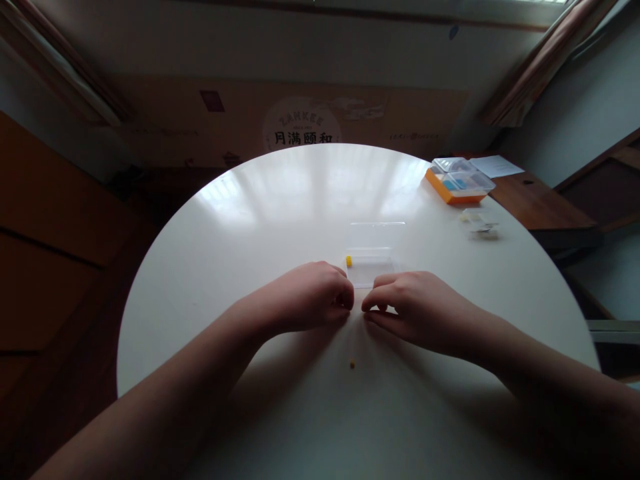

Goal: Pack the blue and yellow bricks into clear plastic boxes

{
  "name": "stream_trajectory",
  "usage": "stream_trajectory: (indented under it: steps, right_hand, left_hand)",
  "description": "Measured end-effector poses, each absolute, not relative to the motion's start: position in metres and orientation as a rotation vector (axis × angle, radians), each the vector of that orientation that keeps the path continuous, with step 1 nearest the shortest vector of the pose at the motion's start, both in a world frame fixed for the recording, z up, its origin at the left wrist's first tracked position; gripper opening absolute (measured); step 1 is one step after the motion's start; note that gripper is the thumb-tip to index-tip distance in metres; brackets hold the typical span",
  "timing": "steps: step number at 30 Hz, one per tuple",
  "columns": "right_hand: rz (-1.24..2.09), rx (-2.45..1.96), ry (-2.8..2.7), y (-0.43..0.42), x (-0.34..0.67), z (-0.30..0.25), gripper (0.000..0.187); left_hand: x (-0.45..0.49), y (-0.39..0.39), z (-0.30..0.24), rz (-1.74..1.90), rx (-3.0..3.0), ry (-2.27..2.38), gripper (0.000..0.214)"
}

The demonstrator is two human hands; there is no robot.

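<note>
My left hand (313, 297) rests on the round white table (225, 233) with its fingers curled in a pinch. My right hand (407, 307) lies just to its right, fingers also pinched together, the fingertips of both hands nearly meeting. Whatever they hold is too small to make out. Just beyond the hands lies a clear plastic box (373, 257) with its lid open, and a small yellow piece (349, 261) sits at its left edge. A tiny orange bit (352, 364) lies on the table nearer to me.
An orange tray with a clear compartment box (459, 180) stands at the table's far right edge. A small clear packet (480, 223) lies near it. A sheet of paper (495, 165) rests on a wooden side surface. A cardboard panel leans against the far wall.
</note>
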State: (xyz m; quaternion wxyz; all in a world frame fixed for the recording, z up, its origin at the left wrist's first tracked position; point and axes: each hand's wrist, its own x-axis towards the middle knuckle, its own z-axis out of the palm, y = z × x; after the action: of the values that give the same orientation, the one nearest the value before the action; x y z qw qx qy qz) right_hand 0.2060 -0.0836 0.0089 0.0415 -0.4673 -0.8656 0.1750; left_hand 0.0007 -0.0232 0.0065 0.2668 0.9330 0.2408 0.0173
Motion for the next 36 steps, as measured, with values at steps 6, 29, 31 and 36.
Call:
stream_trajectory:
  steps: [6, 29, 31, 36]
  right_hand:
    - [0.535, -1.457, -2.646, -0.083, 0.204, 0.007, 0.015]
    - [0.559, -1.492, -2.624, -0.092, 0.198, 0.004, 0.013]
    - [0.577, -1.502, -2.612, -0.091, 0.196, 0.002, 0.014]
    - [0.611, -1.514, -2.557, -0.09, 0.197, 0.003, 0.016]
  left_hand:
    - [0.0, -0.023, 0.006, 0.063, 2.572, 0.668, 0.017]
    - [-0.019, -0.013, 0.02, 0.107, 2.573, 0.811, 0.014]
    - [-0.019, -0.012, 0.02, 0.095, 2.574, 0.825, 0.014]
    - [-0.02, -0.013, 0.02, 0.072, 2.566, 0.834, 0.013]
